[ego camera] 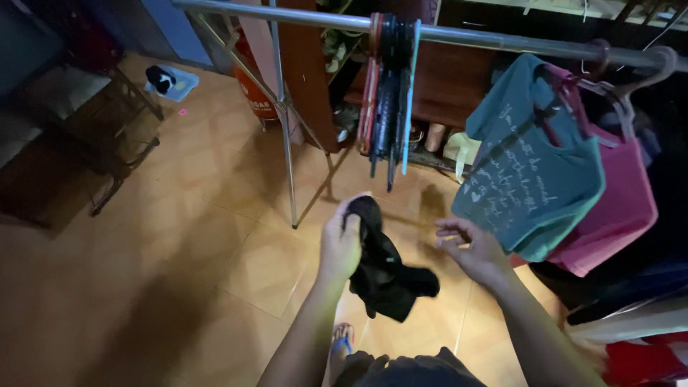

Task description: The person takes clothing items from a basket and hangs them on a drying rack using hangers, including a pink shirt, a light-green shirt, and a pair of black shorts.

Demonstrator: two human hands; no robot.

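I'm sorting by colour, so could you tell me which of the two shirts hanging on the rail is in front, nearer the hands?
The teal shirt with pale lettering; it overlaps the pink shirt behind it and hangs closest to the right hand.

Dim, warm light, soft shadows, dark edges

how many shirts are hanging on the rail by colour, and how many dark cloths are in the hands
teal shirt on the rail: 1
pink shirt on the rail: 1
black cloth, held in the left hand: 1
right hand holds nothing
total: 3
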